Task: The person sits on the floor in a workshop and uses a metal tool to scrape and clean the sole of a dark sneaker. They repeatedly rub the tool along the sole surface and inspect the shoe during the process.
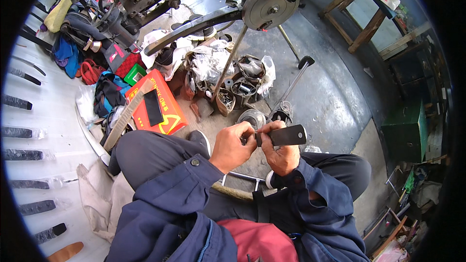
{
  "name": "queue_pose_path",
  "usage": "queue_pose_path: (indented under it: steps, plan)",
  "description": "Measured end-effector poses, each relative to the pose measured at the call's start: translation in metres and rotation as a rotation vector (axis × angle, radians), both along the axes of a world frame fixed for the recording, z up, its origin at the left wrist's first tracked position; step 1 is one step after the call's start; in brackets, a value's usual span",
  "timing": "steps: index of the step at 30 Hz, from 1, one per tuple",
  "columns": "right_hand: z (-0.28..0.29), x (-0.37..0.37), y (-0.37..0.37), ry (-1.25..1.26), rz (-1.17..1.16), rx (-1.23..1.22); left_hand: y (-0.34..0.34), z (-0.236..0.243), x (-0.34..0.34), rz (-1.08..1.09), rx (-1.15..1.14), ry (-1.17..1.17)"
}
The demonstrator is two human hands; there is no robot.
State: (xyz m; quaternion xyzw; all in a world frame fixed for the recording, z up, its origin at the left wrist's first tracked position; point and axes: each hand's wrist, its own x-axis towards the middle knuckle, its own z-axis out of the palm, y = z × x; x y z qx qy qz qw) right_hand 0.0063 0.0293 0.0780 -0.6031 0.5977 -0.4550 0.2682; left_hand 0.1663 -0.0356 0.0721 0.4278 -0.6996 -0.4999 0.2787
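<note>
In front of my knees, my right hand (280,154) grips a dark flat piece (290,136), shaped like a short strap, with a rounded end and a pale round spot near that end. Its rounded end points right, out past my fingers. My left hand (233,146) is closed in a pinch, its fingertips meeting those of my right hand at the piece's left end. A small dark bit shows between the left fingers, too little to name. My fingers hide the left end of the flat piece.
A cranked machine with a metal wheel (270,8) stands ahead. An orange box (170,109) with a black phone (153,108) on it lies ahead left, beside bags and containers of small parts (226,100). Wrapped dark strips line the left; a green box (406,131) stands right.
</note>
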Motion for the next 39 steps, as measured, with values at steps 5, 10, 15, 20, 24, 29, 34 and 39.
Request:
queue_pose_path:
  steps: [5,10,15,20,24,29,34,39]
  plan:
    - [-0.0013,0.0018,-0.0043,-0.118,-0.046,-0.077,0.0009,0.0000,-0.0018,-0.003,-0.074,0.013]
    - [0.0016,-0.0005,-0.0030,-0.090,-0.019,-0.019,0.0006,0.0006,0.0006,0.007,-0.005,-0.009]
    - [0.0020,-0.0049,-0.0014,-0.270,-0.033,0.012,-0.0029,-0.0003,0.0002,0.002,0.074,0.050]
    - [-0.0020,-0.0076,-0.0021,-0.394,-0.057,0.035,-0.0038,0.0027,0.0011,0.009,0.087,0.042]
    - [-0.0020,-0.0064,0.0005,-0.412,-0.044,0.030,-0.0031,0.0044,0.0005,0.004,0.106,0.031]
    - [-0.0021,-0.0054,-0.0015,-0.282,-0.022,-0.003,-0.0009,0.0039,-0.0019,0.003,0.053,0.039]
    - [-0.0010,-0.0057,-0.0010,-0.108,-0.056,-0.051,-0.0006,0.0032,-0.0016,-0.008,0.092,0.024]
    - [-0.0007,-0.0021,-0.0018,-0.118,-0.086,-0.038,0.0004,0.0013,-0.0022,-0.009,0.072,0.014]
